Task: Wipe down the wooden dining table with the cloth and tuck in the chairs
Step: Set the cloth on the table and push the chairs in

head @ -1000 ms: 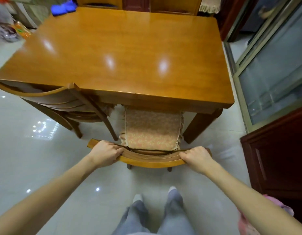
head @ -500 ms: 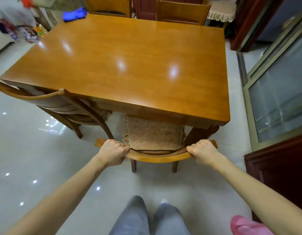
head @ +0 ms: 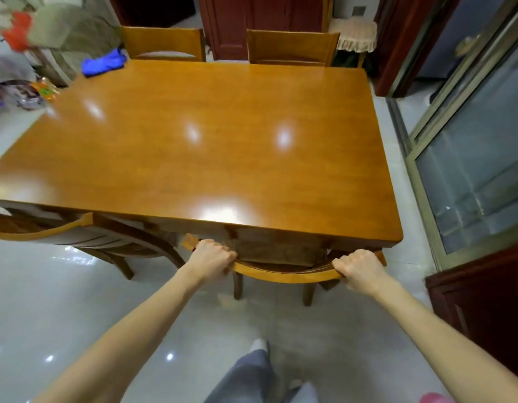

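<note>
A glossy wooden dining table [head: 211, 146] fills the middle of the view. At its near edge stands a wooden chair [head: 284, 274] with a brown cushioned seat, most of the seat under the tabletop. My left hand [head: 212, 258] grips the left end of the chair's curved top rail. The rail's right end is gripped by my right hand [head: 356, 269]. A blue cloth [head: 103, 63] lies at the table's far left corner.
A second chair [head: 86, 239] is tucked in at the near left. Two more chairs [head: 164, 43] [head: 292, 48] stand along the far side. A glass sliding door [head: 470, 158] is on the right, a dark red cabinet [head: 484, 303] at near right. Clutter [head: 16, 91] sits far left.
With both hands on its top rail, the chair has slid forward under the table, so less of the cushion shows. The view has moved closer to the table.
</note>
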